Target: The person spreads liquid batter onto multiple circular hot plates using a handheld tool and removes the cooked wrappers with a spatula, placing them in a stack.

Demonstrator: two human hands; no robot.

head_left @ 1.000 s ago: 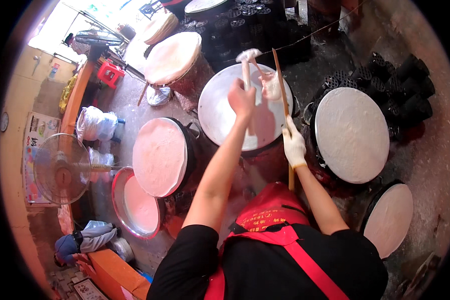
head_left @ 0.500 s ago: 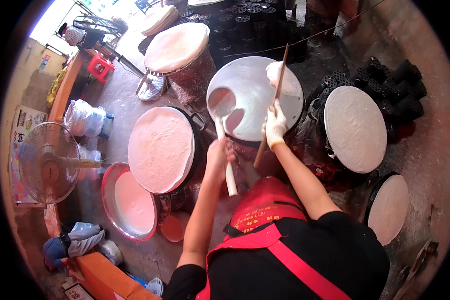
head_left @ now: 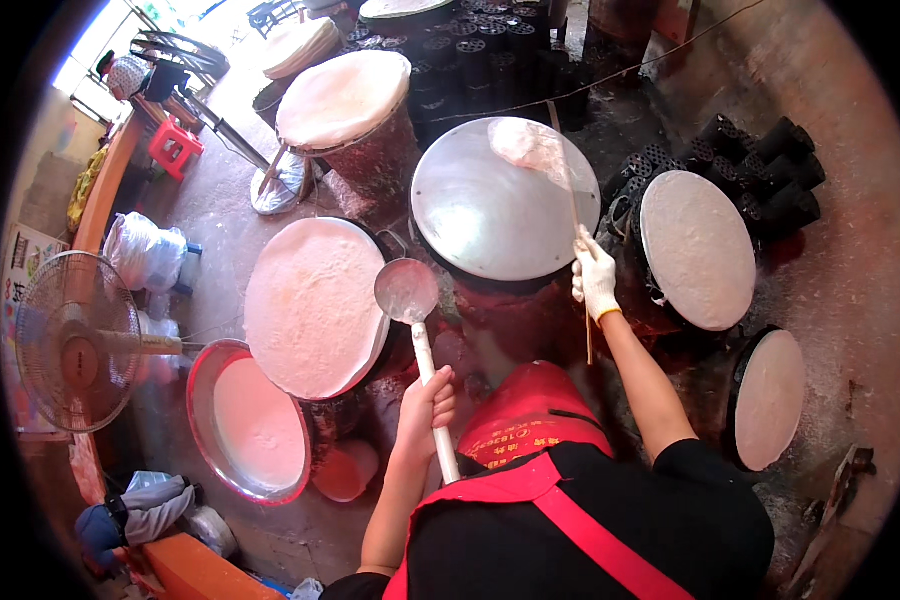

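My left hand (head_left: 430,410) grips the white handle of a metal ladle (head_left: 406,292), low in front of me beside the pink-white round sheet (head_left: 310,305) on the left griddle. My right hand (head_left: 595,270), in a white glove, is closed on a long thin wooden stick (head_left: 587,335) that reaches across the middle metal griddle (head_left: 470,210). A pale, wet patch of batter (head_left: 525,148) lies at that griddle's far side, under the stick's upper part. Another white sheet (head_left: 698,250) covers the griddle to the right.
A red-rimmed basin of batter (head_left: 255,430), a fan (head_left: 75,350) and a red stool (head_left: 175,148) stand left. A person (head_left: 130,75) is at upper left. Black perforated cylinders (head_left: 775,170) stand behind the griddles. Another round sheet (head_left: 770,400) is at lower right. A wire (head_left: 670,50) crosses the back.
My left hand and ladle have come down and back toward me from over the middle griddle. The pale mass near the stick now lies spread flatter on that griddle; my right hand has shifted slightly.
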